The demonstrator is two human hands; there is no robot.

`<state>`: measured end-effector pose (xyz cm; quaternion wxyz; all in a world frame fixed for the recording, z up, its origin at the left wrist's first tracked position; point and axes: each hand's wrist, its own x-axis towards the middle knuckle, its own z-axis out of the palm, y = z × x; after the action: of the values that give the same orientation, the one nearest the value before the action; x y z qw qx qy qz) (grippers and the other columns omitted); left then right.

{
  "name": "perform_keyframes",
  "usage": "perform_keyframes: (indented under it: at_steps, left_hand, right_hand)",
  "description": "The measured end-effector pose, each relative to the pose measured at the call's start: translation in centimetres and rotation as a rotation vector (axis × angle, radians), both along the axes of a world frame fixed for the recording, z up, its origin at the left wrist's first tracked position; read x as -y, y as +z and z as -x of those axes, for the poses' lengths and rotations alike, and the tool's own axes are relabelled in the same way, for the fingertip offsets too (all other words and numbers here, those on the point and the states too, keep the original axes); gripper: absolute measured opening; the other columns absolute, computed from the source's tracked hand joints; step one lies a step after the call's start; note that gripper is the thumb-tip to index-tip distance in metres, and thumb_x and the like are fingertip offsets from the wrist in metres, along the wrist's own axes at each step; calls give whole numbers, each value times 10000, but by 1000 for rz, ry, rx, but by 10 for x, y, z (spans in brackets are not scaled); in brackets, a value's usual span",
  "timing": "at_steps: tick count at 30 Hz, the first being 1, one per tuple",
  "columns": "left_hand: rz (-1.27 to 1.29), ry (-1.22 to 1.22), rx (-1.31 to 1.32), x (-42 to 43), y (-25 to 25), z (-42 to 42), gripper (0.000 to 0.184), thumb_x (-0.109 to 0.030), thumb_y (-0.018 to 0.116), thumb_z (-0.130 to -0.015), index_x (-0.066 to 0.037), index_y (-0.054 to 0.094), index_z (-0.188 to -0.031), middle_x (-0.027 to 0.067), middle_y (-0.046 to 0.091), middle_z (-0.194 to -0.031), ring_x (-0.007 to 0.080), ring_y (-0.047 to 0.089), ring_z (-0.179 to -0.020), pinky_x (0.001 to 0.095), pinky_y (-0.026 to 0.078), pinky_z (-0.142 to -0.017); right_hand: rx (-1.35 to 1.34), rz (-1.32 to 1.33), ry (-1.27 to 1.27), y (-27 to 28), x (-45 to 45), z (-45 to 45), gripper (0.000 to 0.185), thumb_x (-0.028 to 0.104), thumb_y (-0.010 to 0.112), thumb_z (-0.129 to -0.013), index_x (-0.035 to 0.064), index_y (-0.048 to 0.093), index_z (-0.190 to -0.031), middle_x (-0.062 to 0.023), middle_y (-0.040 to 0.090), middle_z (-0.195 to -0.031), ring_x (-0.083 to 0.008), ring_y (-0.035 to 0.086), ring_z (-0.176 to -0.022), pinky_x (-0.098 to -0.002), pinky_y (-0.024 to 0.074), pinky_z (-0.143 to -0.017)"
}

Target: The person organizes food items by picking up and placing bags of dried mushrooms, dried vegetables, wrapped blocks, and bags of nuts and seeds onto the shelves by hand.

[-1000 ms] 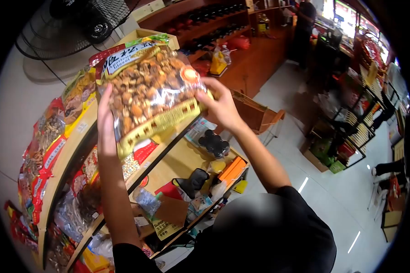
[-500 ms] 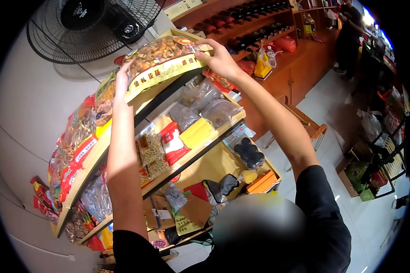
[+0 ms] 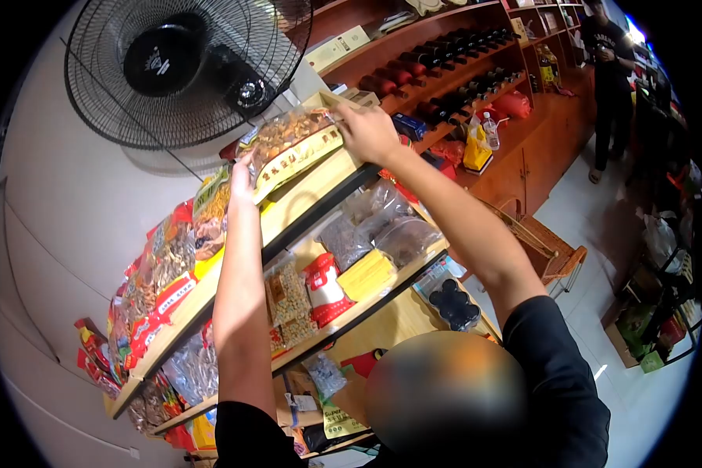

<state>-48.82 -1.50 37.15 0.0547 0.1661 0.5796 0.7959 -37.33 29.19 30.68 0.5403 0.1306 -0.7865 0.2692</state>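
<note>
Between my two hands is a clear bag of dried mushrooms (image 3: 292,148) with a yellow printed band, on the top shelf (image 3: 320,181) of a wooden rack. My left hand (image 3: 242,178) grips its left end, fingers partly hidden by the bag. Around its right end curls my right hand (image 3: 368,131), fingertips on the plastic. The bag leans back on the shelf. To its left, bags of dried goods (image 3: 160,269) stand in a row. On the shelf below lie a red-and-white bag (image 3: 325,290) and a yellow packet (image 3: 366,275).
A large wall fan (image 3: 168,62) hangs close above the shelf. Wine bottles (image 3: 437,58) fill a wooden cabinet at the back right. A wicker chair (image 3: 550,249) stands on the right, and another person (image 3: 610,70) stands farther back.
The bag has gone back and down onto the shelf, with both hands still at its ends. My view has shifted, so the rack appears lower and farther right.
</note>
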Motion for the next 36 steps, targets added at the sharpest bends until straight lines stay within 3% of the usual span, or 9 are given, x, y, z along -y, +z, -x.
perform_keyframes:
  at_steps: [7, 11, 13, 15, 17, 21, 22, 30, 36]
  left_hand:
    - [47, -182, 219, -18, 4, -8, 246, -149, 510, -906, 32, 573, -1062, 207, 656, -952, 289, 668, -811, 457, 561, -767]
    - [222, 224, 215, -62, 14, -62, 227, -140, 502, -909, 37, 594, -1018, 182, 662, -879, 254, 667, -749, 386, 571, -683]
    - [278, 243, 52, -49, 8, -44, 275, -168, 527, -899, 53, 579, -1054, 169, 661, -910, 243, 661, -789, 334, 553, -711]
    - [741, 471, -286, -52, 13, -70, 373, -201, 573, -875, 51, 515, -1143, 169, 638, -1026, 266, 638, -888, 375, 517, -813]
    - [736, 577, -362, -55, 7, -86, 493, -236, 615, -843, 55, 500, -1223, 194, 584, -1191, 283, 580, -1078, 382, 456, -925]
    - [1252, 639, -935, -78, -10, -176, 585, -338, 595, -860, -88, 454, -1370, 174, 400, -1428, 298, 346, -1347, 367, 285, -1095]
    - [1442, 659, -1004, -80, -14, -189, 546, -340, 608, -854, -141, 493, -1349, 152, 426, -1412, 319, 392, -1310, 389, 305, -1082]
    - [1260, 585, -963, -44, -24, -172, 412, -244, 711, -801, -97, 610, -1172, 179, 652, -1101, 319, 623, -1046, 386, 482, -899]
    - [1392, 750, -608, -64, -8, -167, 357, -118, 651, -735, -64, 632, -1087, 172, 677, -935, 317, 638, -935, 412, 475, -848]
  right_hand:
    - [-155, 26, -7, -12, -1, 7, 215, 194, 560, -834, 108, 602, -1027, -121, 666, -910, -285, 619, -885, -396, 427, -798]
    - [-158, -18, -65, -13, 1, 8, 228, 185, 542, -792, 90, 619, -984, -128, 659, -832, -277, 615, -843, -399, 424, -793]
    - [-142, -27, -67, -12, 1, 7, 238, 197, 540, -787, 84, 624, -979, -129, 659, -834, -279, 614, -839, -404, 422, -794]
    - [-162, -51, -128, -11, 0, 7, 241, 220, 531, -790, 74, 643, -947, -134, 657, -828, -280, 612, -846, -412, 419, -800]
    - [-146, -48, -120, -12, 1, 9, 242, 225, 530, -788, 69, 657, -923, -138, 657, -831, -283, 609, -856, -414, 416, -814]
    - [-57, -86, -166, -10, 1, 5, 273, 245, 513, -805, 66, 653, -957, -152, 660, -891, -286, 607, -914, -417, 420, -842]
    - [-49, -81, -168, -10, 2, 6, 279, 246, 509, -807, 66, 651, -966, -155, 660, -907, -289, 607, -927, -418, 421, -853]
    - [-88, -103, -128, -15, -3, 11, 298, 274, 489, -839, 67, 632, -998, -164, 672, -932, -305, 620, -946, -446, 408, -867]
    - [-7, -196, -76, -9, -7, 6, 217, 255, 493, -863, 68, 601, -872, -152, 668, -780, -299, 643, -837, -461, 418, -807]
